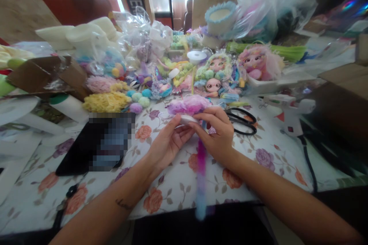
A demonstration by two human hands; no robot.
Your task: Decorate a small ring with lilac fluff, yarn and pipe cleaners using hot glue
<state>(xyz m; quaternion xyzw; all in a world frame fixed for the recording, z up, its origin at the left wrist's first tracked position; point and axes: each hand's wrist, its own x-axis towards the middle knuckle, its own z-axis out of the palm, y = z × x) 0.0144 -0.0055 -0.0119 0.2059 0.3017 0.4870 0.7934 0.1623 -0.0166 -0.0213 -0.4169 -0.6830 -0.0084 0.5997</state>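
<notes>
Between both hands is a small white flat piece, seen edge-on, its exact kind unclear. My left hand grips its left side with the thumb on top and the fingers curled beneath. On the right side, my right hand pinches it between thumb and fingers. A pink and lilac ruffle of frilly fabric sits just beyond the fingertips. From under my right hand a fuzzy strip, shading from magenta to pale blue, hangs down past the table's front edge. Black-handled scissors lie right of my right hand.
A black tablet lies on the flowered tablecloth at left. A white glue gun with a cord stands at right. Behind are doll heads, pom-poms, yellow frilly fabric, plastic bags and a cardboard box.
</notes>
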